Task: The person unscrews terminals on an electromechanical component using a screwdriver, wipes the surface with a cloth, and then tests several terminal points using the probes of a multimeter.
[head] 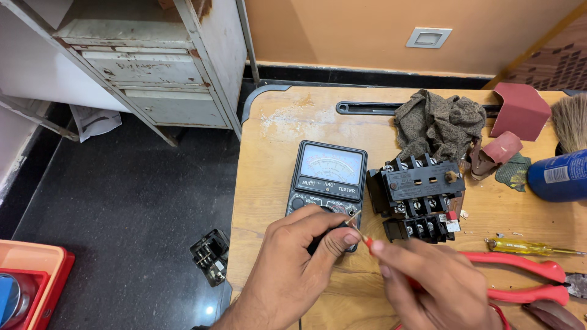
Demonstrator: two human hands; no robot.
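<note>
Right now the left hand (287, 269) and the right hand (437, 284) meet near the front edge of the scuffed wooden table (269, 183), both pinched shut on the two thin test probes: the left fingers close on the black probe (324, 239), the right fingers on the red probe (367, 240), and the bare metal tips touch, or all but touch, just in front of the grey analogue multimeter with its pale dial face (329, 183). To do this well, I would judge that the tips should press firmly together, the fingers should stay off the bare metal, and the head should stay over the dial so the needle reads square-on.

Just right of the meter sits a black block-shaped electrical contactor with rows of screw terminals (419, 192). Behind it, toward the back edge, lies a crumpled grey-brown rag (440, 122); a folded sheet of reddish-brown sandpaper (520, 110) stands at the back right corner.

As for labels, the meter bears a strip of white lettering under its dial. A blue can with a white label patch (559, 176) lies on its side at the right edge. A yellow-handled screwdriver (526, 247) and red-handled pliers (520, 278) lie near the front right.
</note>
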